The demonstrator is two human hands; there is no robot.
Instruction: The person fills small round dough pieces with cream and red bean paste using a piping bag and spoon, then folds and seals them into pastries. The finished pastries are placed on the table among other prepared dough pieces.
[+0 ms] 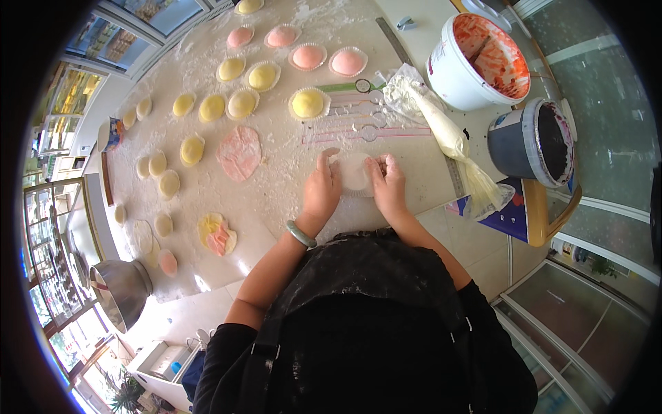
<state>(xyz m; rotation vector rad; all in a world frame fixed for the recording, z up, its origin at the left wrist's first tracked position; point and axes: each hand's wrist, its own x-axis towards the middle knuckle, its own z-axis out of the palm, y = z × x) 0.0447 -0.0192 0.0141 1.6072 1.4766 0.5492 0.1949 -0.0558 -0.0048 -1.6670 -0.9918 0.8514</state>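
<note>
Between my two hands is a white round piece (pixel 356 172), either a dough wrapper or a paper cup; a fluted edge shows at its near side. My left hand (pixel 325 182), with a green bangle at the wrist, grips its left side. Pinched on its right edge are the thumb and fingers of my right hand (pixel 387 181). Just beyond lies a flour-strewn printed mat (pixel 336 127), with a yellow dough ball in a paper cup (pixel 307 103) on its left corner. A flat pink dough wrapper (pixel 239 153) rests on the table to the left.
Pink dough balls (pixel 308 56) and several yellow ones (pixel 212 107) stand in paper cups across the floury table (pixel 279 207). At right are a cream-filled piping bag (pixel 450 137), a red-smeared white bucket (pixel 445 77) and a dark tub (pixel 509 142). A metal bowl (pixel 124 290) sits at left.
</note>
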